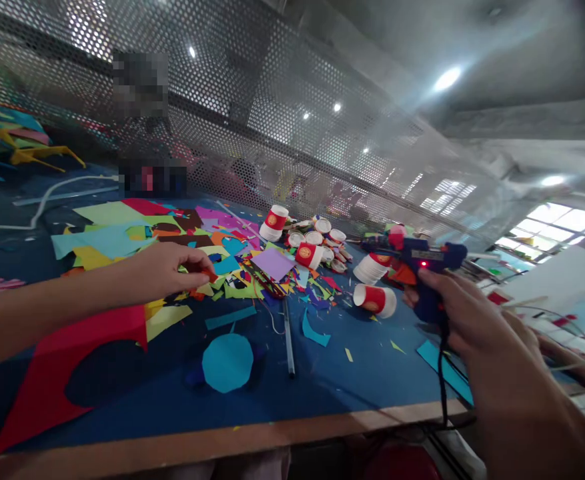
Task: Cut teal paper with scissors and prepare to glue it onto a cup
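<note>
My right hand point(455, 303) is wrapped round the handle of a dark blue glue gun point(432, 257), raised above the table's right side with a red light lit on its body. Its black cord hangs down past my wrist. My left hand point(172, 270) pinches a small orange-red paper piece point(212, 275) over the heap of coloured paper scraps point(232, 287). Below it, near the front edge, lies a light blue paper disc point(227, 362) with a narrow stem and darker blue shapes at its sides. A large red cut sheet point(47, 387) lies under my left forearm.
Red and white paper cups point(375, 300) stand and lie right of the scraps. A dark pen-like stick point(289, 340) points toward the wooden table edge point(322, 423). A perforated metal screen point(252, 127) rises behind. Another person's arm point(572, 360) shows at far right.
</note>
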{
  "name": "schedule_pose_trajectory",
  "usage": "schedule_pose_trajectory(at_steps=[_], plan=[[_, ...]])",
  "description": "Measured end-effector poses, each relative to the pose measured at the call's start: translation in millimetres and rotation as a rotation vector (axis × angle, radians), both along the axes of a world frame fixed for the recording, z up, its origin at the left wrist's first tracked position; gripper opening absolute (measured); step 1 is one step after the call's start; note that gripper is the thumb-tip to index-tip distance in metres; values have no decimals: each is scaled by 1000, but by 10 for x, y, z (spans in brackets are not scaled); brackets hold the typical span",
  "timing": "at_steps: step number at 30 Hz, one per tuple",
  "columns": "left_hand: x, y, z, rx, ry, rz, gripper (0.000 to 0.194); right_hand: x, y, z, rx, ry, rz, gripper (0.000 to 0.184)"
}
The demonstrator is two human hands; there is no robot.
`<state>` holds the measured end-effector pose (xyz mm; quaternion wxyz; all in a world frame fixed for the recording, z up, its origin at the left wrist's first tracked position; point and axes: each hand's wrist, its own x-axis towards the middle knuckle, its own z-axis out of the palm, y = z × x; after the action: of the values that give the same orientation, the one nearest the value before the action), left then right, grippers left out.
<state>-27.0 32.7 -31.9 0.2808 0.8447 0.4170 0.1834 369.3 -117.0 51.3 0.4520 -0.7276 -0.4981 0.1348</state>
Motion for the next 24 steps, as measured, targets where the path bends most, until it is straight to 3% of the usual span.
schedule_pose_trajectory(at_steps=[8, 12, 18, 24], plan=[[-113, -356, -17, -97, -39, -17, 30, -855, -34, -517, -352, 375, 529, 48], [-127, -511, -35, -52, -48, 10, 23, -998, 2, -699, -476, 443, 630, 44], [-183, -561, -131, -28, -59, 14, 23, -1044, -69, -754, -543, 510, 520, 51], [-195, -576, -257, 0, -77, 5, 22, -1065, -147, -731, -708, 259, 368, 38]])
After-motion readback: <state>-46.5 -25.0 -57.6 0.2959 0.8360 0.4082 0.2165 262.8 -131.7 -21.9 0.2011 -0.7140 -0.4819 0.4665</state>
